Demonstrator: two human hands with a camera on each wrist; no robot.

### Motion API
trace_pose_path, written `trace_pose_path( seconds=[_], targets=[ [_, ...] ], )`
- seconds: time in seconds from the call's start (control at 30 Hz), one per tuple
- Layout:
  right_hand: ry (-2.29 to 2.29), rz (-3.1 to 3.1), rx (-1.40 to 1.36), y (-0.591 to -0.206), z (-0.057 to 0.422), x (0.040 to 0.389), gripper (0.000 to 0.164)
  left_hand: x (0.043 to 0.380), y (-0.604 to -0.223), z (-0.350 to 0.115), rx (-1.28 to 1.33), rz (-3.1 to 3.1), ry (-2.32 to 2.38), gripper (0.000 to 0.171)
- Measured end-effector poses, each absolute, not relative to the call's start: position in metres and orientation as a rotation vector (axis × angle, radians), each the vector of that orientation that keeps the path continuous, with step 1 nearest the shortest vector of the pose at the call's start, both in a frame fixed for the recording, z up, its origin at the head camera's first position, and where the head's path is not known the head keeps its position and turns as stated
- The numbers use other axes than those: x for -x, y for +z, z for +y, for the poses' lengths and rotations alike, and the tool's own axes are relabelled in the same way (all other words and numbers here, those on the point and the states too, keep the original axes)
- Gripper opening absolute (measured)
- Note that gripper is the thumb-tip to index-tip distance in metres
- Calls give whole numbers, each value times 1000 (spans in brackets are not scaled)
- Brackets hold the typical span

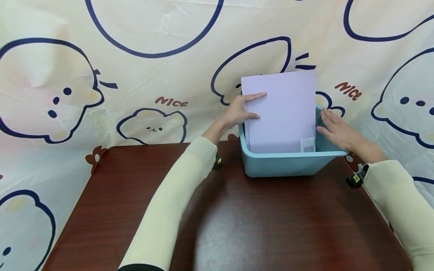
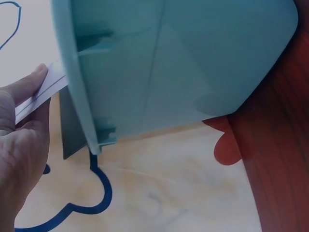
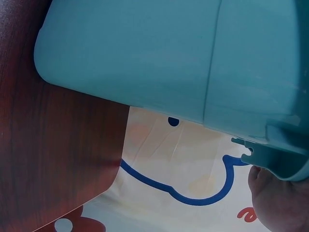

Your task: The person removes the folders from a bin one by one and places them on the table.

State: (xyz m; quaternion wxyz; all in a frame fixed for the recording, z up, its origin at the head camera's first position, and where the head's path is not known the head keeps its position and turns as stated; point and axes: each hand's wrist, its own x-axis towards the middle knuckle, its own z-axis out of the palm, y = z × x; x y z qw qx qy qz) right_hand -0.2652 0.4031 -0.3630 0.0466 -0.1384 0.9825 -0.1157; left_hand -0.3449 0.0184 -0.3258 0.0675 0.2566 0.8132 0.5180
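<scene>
A pale lilac notebook with a small label at its lower right corner stands upright in a light blue plastic bin. My left hand grips the notebook's left edge, thumb and index finger lying across its front. In the left wrist view, that hand pinches the notebook's thin white edge above the bin's rim. On the bin's right side rests my right hand, its fingers extended along the rim. From the right wrist, only part of this hand shows beside the bin's corner.
The bin stands at the back right of a dark red-brown wooden table. A cream cloth with blue cartoon outlines hangs behind. A dark grey flat panel juts past the bin's rim, next to the notebook.
</scene>
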Motion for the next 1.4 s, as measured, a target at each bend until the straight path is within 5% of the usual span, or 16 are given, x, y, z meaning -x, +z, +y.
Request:
trace_pose_path(
  seconds=[1.4],
  targets=[
    [-329,2999,398,-361,401,263,73,323,-264,-39,-827,2436,1983,75]
  ],
)
